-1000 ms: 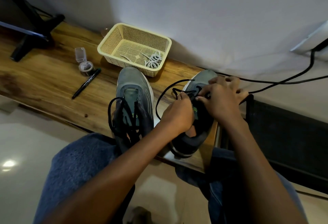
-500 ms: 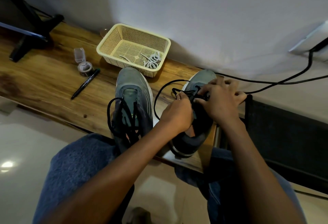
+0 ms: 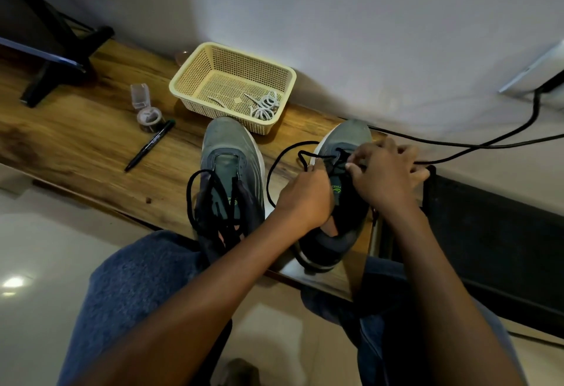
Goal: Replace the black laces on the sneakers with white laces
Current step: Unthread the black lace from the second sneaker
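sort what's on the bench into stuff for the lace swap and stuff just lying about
For the job:
right sneaker, both hands on its black lace
left sneaker
white laces in the basket

Lying about:
pen
tape roll
small clear box
black cable

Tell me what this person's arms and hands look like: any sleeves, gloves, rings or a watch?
Both forearms are bare up to the frame's edge, with no sleeve in view. The left hand and the right hand wear no gloves, and no ring, watch or bracelet shows. Blue denim trousers cover the legs below.
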Action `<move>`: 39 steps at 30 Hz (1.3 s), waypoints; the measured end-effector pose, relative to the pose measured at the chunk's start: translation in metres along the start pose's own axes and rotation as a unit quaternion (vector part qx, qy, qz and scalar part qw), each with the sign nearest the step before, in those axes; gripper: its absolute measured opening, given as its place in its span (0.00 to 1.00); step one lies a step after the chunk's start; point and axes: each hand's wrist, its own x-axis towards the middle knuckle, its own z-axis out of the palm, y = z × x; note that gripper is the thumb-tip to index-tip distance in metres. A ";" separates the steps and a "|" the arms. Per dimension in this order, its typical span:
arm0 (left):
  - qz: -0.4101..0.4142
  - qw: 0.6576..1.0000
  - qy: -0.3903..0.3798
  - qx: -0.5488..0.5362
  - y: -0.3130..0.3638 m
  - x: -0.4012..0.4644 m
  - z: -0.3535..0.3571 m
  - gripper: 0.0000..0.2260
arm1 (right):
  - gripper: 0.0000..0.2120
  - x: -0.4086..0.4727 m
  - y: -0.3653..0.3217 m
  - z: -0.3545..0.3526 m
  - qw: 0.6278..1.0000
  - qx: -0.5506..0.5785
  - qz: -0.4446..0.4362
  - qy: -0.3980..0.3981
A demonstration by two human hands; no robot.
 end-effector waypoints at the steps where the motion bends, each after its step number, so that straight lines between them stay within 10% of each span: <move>1: 0.009 1.000 0.008 0.001 0.000 -0.001 0.001 0.21 | 0.10 0.000 0.001 0.002 1.000 -0.013 -0.015 -0.019; 17: 0.033 0.999 0.028 -0.028 0.001 -0.005 0.002 0.19 | 0.05 0.007 0.005 0.003 0.991 0.135 -0.025 0.005; 26: -0.019 0.999 0.011 0.029 0.004 -0.005 -0.018 0.20 | 0.06 0.015 0.026 -0.010 0.923 0.311 0.045 0.221; 39: 0.091 0.986 0.125 0.059 0.003 0.003 -0.008 0.19 | 0.29 0.009 0.016 -0.008 0.956 0.289 -0.050 -0.008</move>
